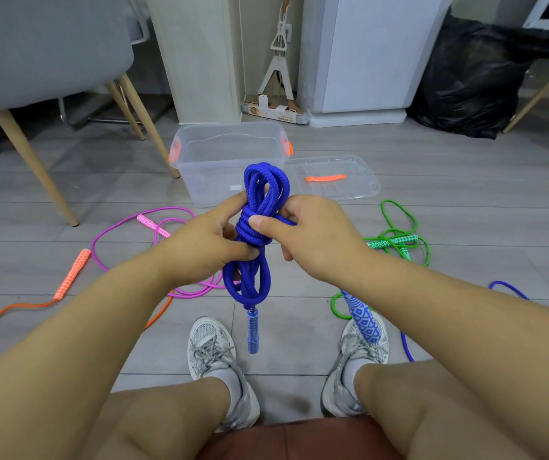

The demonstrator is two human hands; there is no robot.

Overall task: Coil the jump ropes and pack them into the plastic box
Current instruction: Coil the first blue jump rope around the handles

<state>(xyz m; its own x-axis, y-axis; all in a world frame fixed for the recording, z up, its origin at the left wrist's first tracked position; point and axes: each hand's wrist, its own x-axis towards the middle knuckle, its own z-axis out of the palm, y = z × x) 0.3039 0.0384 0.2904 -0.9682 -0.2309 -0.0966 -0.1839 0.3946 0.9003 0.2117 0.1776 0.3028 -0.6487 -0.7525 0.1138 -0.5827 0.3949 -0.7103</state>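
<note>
Left hand (206,245): clamped round waist of blue rope (253,235) bundle. Right hand (316,237): thumb and fingers pinching wrap strand at same waist, just beside left. Bundle long axis upright: loops above both hands, handle (252,330) dangling below. Plastic box (206,180): straight beyond hands on floor, open, lid (349,190) beside it. Likely next: finish wrap, carry forward; both hands about equally near box. Pink rope (152,225) left of hands, green rope (395,241) right, both uncoiled.

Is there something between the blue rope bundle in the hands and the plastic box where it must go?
Nothing visible. The blue rope bundle is held just in front of the plastic box, which stands open; its lid lies beside it, to the right.
</note>
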